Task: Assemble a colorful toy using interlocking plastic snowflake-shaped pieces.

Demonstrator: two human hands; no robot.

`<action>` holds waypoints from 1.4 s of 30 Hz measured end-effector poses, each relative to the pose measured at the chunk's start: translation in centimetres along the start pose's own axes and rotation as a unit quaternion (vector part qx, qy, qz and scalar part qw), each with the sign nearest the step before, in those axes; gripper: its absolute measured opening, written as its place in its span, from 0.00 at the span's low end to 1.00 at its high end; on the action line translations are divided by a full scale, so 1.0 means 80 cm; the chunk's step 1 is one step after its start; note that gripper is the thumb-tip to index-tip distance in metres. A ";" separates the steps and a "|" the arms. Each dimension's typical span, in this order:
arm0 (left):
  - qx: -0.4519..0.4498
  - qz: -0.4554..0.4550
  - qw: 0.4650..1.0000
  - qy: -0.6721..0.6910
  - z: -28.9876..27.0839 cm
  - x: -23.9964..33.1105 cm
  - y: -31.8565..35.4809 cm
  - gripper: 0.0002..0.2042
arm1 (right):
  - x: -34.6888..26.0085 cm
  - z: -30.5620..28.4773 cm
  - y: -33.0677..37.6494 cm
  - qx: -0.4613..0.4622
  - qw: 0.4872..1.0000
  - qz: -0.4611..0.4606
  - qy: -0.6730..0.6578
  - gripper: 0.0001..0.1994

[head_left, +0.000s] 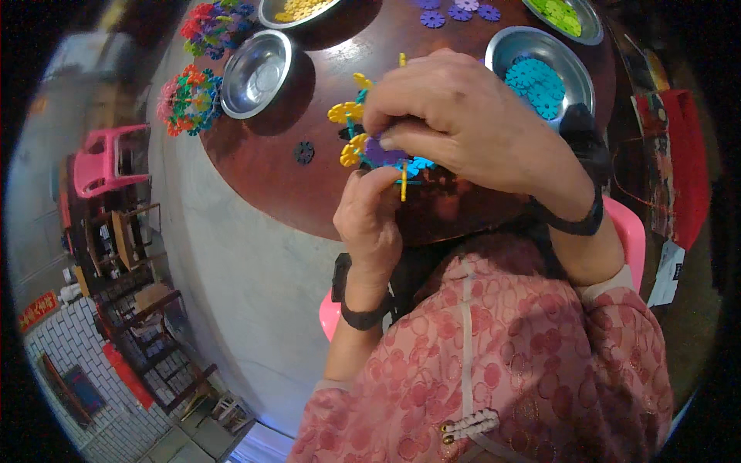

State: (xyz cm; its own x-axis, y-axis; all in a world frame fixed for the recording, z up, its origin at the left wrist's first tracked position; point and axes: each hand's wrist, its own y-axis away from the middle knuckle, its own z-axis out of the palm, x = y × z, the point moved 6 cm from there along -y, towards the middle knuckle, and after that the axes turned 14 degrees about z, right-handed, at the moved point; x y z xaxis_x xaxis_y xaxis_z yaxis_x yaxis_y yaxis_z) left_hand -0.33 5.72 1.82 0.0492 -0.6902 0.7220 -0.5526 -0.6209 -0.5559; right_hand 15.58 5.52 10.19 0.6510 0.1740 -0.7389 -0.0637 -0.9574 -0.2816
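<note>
Over the near part of a round dark red table, both hands are on a build of interlocking snowflake discs [346, 113] in yellow, blue and purple. My right hand [463, 123] reaches across the top of it, thumb and fingers pinched on a purple disc [384, 152]. Below, my left hand [369, 214] grips the build's near edge, close to an upright yellow disc [404, 181]. Part of the build is hidden behind my right hand. One dark disc [304, 152] lies alone on the table to the left.
A steel bowl [257, 75] stands left, beside two finished-looking disc balls [190, 100]. Another bowl [498, 50] holds turquoise discs [535, 86]. Bowls of yellow discs [301, 9] and green discs [559, 15] stand farther back, near loose purple discs [432, 18]. A pink stool [112, 162] is on the floor.
</note>
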 end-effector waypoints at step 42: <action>0.106 -0.371 0.786 0.482 0.048 0.003 0.025 0.09 | -0.015 -0.011 0.062 -0.013 0.988 0.108 0.109 0.07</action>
State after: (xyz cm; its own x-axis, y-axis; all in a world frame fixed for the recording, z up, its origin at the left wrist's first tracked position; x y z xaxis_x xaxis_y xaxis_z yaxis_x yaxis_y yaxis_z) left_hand 1.76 2.91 -0.69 -0.4185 0.4305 0.7997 -0.5131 -0.8386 0.1829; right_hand 15.13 0.35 10.22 0.7724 -0.0859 -0.6294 -0.2014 -0.9728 -0.1144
